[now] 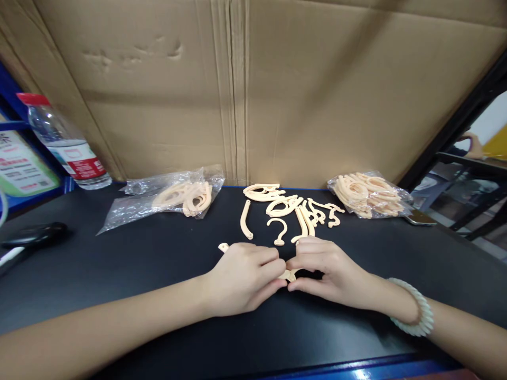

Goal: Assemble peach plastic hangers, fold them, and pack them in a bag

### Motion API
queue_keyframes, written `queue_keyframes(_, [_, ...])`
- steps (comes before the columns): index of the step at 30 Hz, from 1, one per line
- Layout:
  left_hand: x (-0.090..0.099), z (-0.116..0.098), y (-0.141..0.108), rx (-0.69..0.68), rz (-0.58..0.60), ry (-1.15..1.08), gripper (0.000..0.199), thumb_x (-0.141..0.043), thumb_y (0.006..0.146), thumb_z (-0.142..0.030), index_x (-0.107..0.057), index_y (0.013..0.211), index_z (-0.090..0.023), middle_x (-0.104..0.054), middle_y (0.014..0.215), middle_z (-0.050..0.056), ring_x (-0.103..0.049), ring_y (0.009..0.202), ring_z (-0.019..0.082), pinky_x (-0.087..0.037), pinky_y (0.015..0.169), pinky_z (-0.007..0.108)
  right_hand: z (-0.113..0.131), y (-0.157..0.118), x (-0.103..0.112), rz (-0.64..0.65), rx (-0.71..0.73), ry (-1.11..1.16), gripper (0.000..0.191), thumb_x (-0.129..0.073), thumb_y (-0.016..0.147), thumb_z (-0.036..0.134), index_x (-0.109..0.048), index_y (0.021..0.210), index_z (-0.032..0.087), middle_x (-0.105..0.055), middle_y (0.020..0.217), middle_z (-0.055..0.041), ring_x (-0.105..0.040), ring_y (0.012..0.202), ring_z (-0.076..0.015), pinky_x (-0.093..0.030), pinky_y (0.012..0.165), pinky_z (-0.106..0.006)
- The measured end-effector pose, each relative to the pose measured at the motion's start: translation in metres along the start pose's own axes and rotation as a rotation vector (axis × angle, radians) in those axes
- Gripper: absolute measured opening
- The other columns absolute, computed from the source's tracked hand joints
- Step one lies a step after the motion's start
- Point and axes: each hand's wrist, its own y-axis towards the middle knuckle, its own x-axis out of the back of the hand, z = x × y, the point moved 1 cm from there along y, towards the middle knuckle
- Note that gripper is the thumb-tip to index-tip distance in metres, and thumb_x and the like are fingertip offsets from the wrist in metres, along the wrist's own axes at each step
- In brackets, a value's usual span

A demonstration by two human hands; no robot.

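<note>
My left hand [247,277] is closed around a cream plastic hanger arm [223,247], whose end sticks out past the knuckles. Thumb and fingers of my right hand [327,269] pinch a cream hanger piece [290,275] where the two hands meet. Whether one part or two joined parts lie there is mostly covered by the fingers. Just beyond the hands lies a loose hanger hook [278,232] with a small base. A curved hanger arm [246,220] rests left of it, and more arms [304,221] lie to its right, close to my right fingers.
Behind these lie more cream hanger parts [261,193]. Clear bags of parts sit at left [190,198] and right [366,194], before a cardboard wall [317,95]. A water bottle [75,153] and black mouse-like object [37,235] are at left, a phone-like slab [420,217] at right.
</note>
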Motion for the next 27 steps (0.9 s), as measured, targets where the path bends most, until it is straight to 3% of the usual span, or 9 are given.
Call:
queue_keyframes(14, [0.004, -0.003, 0.001, -0.060, -0.044, 0.121, 0.029, -0.037, 0.101, -0.028, -0.053, 0.078, -0.018, -0.059, 0.072, 0.001, -0.052, 0.057, 0.014, -0.041, 0.052, 0.027, 0.004, 0.001, 0.003, 0.010, -0.111, 0.109, 0.019, -0.071, 0.085, 0.035, -0.072, 0.085, 0.015, -0.050, 0.064, 0.0032, -0.045, 0.062, -0.0108, -0.037, 0.059, -0.025])
queue_keyframes(20, [0.011, -0.012, 0.004, -0.280, -0.130, 0.299, 0.026, -0.048, 0.093, -0.013, -0.051, 0.069, -0.020, -0.055, 0.061, -0.003, -0.048, 0.054, 0.013, -0.033, 0.048, 0.029, -0.002, 0.003, 0.008, -0.023, -0.289, 0.270, 0.022, -0.065, 0.089, 0.035, -0.074, 0.083, 0.015, -0.048, 0.060, 0.0036, -0.040, 0.055, -0.0084, -0.032, 0.049, -0.023])
queue_keyframes(27, [0.024, 0.017, 0.001, -0.243, -0.120, 0.376, 0.022, -0.046, 0.097, -0.023, -0.054, 0.078, -0.019, -0.060, 0.063, -0.002, -0.054, 0.057, 0.013, -0.040, 0.054, 0.028, -0.008, 0.002, 0.010, -0.090, -0.326, 0.227, 0.025, -0.061, 0.090, 0.037, -0.075, 0.091, 0.017, -0.067, 0.077, -0.0044, -0.054, 0.064, -0.0125, -0.042, 0.057, -0.025])
